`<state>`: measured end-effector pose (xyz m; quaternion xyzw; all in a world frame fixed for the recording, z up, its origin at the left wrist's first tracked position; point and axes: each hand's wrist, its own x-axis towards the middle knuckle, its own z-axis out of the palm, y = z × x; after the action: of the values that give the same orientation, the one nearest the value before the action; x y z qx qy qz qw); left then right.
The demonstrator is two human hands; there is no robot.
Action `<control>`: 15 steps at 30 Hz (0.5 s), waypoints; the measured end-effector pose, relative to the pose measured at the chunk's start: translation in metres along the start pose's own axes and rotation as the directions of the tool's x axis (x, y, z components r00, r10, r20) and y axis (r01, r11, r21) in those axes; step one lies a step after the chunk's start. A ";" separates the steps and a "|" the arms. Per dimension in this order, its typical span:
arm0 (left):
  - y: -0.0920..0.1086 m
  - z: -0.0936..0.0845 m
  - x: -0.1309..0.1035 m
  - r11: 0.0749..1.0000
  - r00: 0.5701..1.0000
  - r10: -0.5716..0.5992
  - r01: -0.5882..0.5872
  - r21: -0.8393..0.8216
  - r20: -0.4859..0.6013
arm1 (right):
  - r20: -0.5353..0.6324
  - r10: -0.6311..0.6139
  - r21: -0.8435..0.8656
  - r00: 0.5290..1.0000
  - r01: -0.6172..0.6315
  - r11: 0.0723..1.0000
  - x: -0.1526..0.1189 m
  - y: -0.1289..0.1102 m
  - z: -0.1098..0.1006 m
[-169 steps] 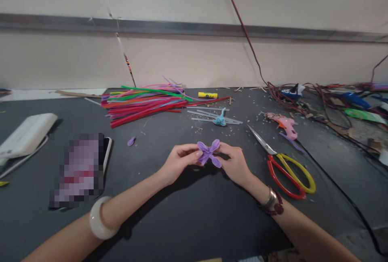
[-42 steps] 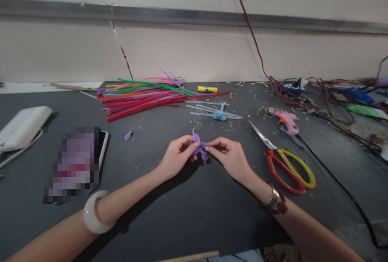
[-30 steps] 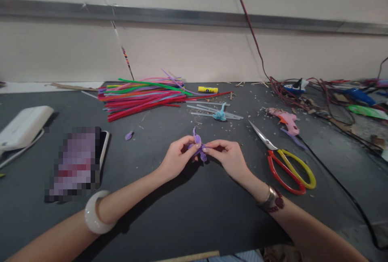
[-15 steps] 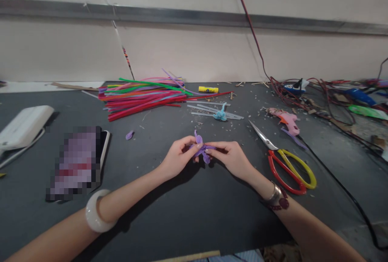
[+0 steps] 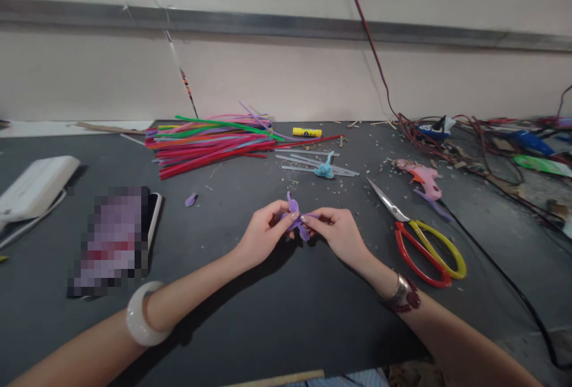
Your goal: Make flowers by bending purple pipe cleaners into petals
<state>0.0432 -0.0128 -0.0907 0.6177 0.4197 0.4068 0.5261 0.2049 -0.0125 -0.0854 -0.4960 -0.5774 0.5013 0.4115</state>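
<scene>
A small purple fuzzy piece with several loops (image 5: 292, 205) is held above the dark table, between my two hands. My left hand (image 5: 266, 231) pinches its left side, thumb on top. From the right, my right hand (image 5: 342, 233) grips it with thumb and fingers, the thumb tip near its centre. The fingertips of both hands almost meet, and they hide part of the piece. A single purple loop (image 5: 191, 199) lies on the table to the left. Beyond my hands sits a light blue fuzzy piece (image 5: 325, 167) on clear sticks (image 5: 297, 168).
Colourful pipe cleaners (image 5: 214, 142) lie at the back beside a yellow tube (image 5: 307, 132). Scissors (image 5: 413, 232) and a pink glue gun (image 5: 424, 178) are on the right, with tangled cables behind. A phone (image 5: 114, 241) and a white device (image 5: 40, 187) occupy the left.
My right hand has shifted slightly; its thumb is now higher and closer to the purple piece's centre. My right wrist has moved a little to the left. My left hand is nearly unchanged.
</scene>
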 end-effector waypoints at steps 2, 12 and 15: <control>0.000 0.000 -0.001 1.000 1.000 0.008 -0.008 0.012 -0.020 | -0.005 -0.036 -0.021 0.999 0.036 0.999 -0.002 0.000 0.001; 0.000 -0.001 0.000 0.999 0.998 0.024 -0.022 0.036 -0.056 | 0.133 0.089 0.265 0.987 -0.122 0.957 -0.002 0.002 0.004; 0.000 -0.001 0.001 1.000 0.998 0.010 -0.010 0.010 -0.056 | 0.115 0.081 0.249 0.990 -0.108 0.962 -0.001 0.000 0.000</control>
<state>0.0428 -0.0118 -0.0906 0.6108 0.4333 0.4246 0.5089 0.2048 -0.0131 -0.0856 -0.4393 -0.5045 0.6155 0.4168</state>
